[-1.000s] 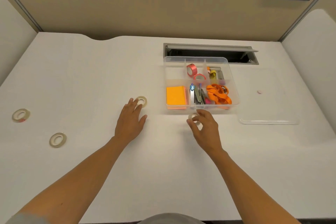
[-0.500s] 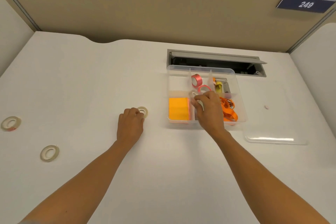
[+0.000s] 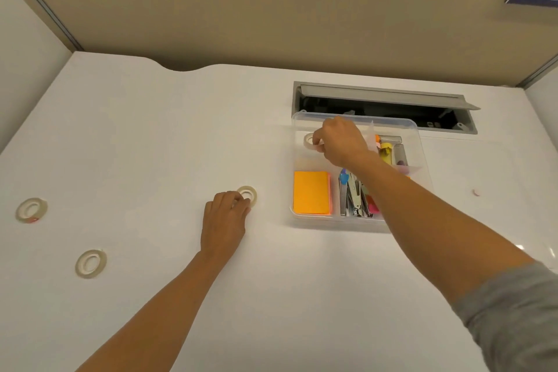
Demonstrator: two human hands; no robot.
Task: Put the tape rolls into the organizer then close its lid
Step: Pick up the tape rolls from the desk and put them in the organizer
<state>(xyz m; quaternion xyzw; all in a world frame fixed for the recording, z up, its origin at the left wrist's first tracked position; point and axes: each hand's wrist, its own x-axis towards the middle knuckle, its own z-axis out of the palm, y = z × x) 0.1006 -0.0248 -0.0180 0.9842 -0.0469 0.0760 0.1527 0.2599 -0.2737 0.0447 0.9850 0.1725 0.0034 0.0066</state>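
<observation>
Since half a second ago the right hand has travelled from the front middle of the organizer to its far left compartment, carrying a pale tape roll along. That hand now hovers over the compartment with fingers curled, pinching the roll between thumb and fingertips; the roll sits just left of the knuckles, low inside the clear walls, though whether it touches the floor of the compartment cannot be told.

On the white desk the left hand has stayed where it was, its fingers bent and closed narrowly onto the near edge of a second tape roll, which lies flat on the desk just beyond the fingertips, left of the organizer. Whether the roll is gripped or only touched cannot be told.

Two more tape rolls lie flat well to the left, apart from both hands: one near the left edge and one nearer the person.

Inside the organizer, an orange pad of sticky notes fills the near left compartment, and a stapler and other metal tools sit beside it, partly hidden by the right forearm.
</observation>
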